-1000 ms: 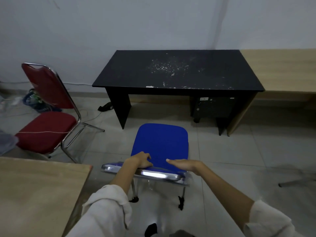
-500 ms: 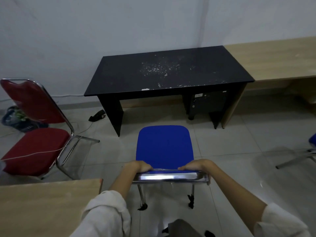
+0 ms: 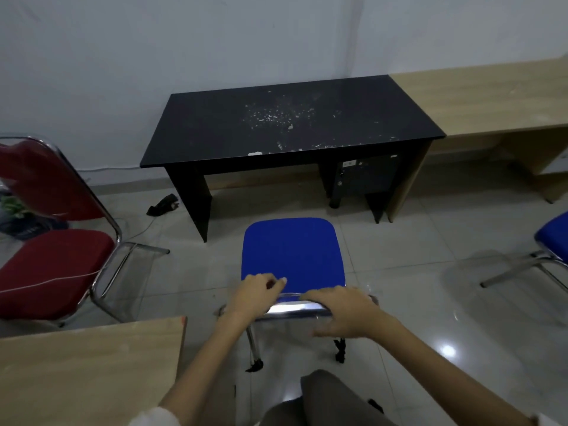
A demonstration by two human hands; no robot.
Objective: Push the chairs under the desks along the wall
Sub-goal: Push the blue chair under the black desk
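Both gripping its chrome backrest rail, my left hand (image 3: 256, 295) and right hand (image 3: 345, 312) hold the blue chair (image 3: 292, 253), seat pointing lengthwise toward the black desk (image 3: 289, 121)

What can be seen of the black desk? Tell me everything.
The black desk stands against the white wall, its dark top scattered with white flecks and scratches. It rests on panel legs, with a dark drawer unit under its right side. Its right end abuts a light wooden desk. Nothing is pushed under it.

A plain office: a black counter (image 3: 292, 124) and wooden counter (image 3: 479, 99) line the wall, with stacking chairs (image 3: 52, 265) on tiled floor (image 3: 415, 287).
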